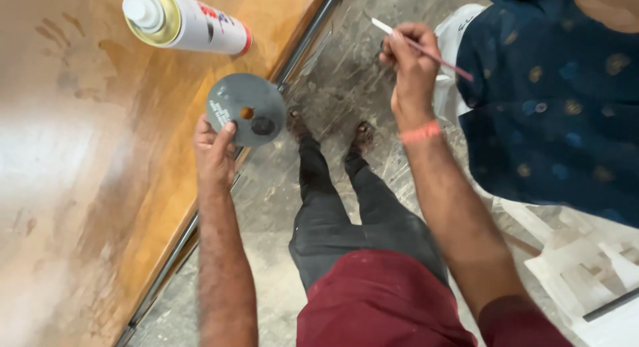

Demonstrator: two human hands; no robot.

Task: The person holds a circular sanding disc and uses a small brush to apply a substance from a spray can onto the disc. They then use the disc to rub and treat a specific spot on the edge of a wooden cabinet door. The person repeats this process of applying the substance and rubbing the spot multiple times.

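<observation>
My left hand (214,149) pinches the grey disc (245,109) by its rim, off the counter (86,154) edge; a loose pinch could drop it. My right fingers (406,44) grip a thin brush (421,49), which may smear the person in blue (552,101) beside me.

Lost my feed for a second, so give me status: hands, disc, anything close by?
Left hand grips grey disc at table edge. Right hand holds thin brush. Spray can lies near disc.

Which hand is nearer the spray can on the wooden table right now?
Left. The left hand holds the grey disc at the table edge, just below the spray can. The right hand is off over the floor, gripping a thin brush.
</observation>
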